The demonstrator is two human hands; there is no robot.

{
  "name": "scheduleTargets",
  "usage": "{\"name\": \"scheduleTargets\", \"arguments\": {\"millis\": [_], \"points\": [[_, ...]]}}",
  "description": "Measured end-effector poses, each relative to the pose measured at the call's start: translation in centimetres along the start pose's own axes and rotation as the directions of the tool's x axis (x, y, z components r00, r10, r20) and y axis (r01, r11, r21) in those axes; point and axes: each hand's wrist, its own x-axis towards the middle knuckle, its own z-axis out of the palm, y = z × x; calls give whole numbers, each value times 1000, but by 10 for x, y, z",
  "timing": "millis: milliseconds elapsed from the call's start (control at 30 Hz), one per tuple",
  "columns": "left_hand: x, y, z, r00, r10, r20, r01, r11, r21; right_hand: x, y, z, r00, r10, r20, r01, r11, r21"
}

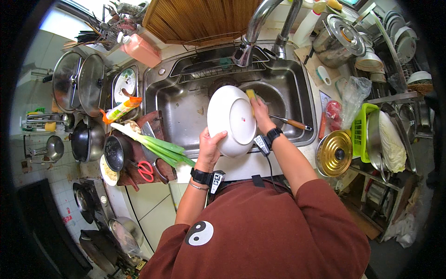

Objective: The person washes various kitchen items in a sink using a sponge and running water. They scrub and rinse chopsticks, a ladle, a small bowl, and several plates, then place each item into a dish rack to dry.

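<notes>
My left hand [210, 144] grips the near-left rim of a white oval plate [223, 111], thumb lying on its underside. The plate is tilted up over the steel sink [181, 118], its foot ring and a small red mark facing me. At its right edge my right hand [260, 111] holds a yellow sponge [251, 93], partly hidden by the fingers. Behind the right hand a round metal pan or bowl [278, 94] lies in the basin. A utensil with a wooden handle [296, 123] rests across the basin's right side.
A chrome faucet [244, 52] overhangs the sink's back. Left of the sink, a cutting board [158, 120] carries green onions [156, 144], red-handled scissors [145, 171] and a black bowl [116, 153]. On the right are a gold-coloured lid [335, 153], a green basket [359, 132] and a napa cabbage [392, 143].
</notes>
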Motion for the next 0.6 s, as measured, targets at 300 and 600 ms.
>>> {"name": "scheduleTargets", "arguments": {"millis": [300, 600], "points": [[15, 32, -13, 993, -74, 97, 83, 992, -94, 33, -26, -9, 995, -33, 93, 21, 992, 124], [43, 60, -24, 983, -143, 111, 162, 969, -187, 44, -88, 9, 905, -346, 246, 425, 736, -528]]}}
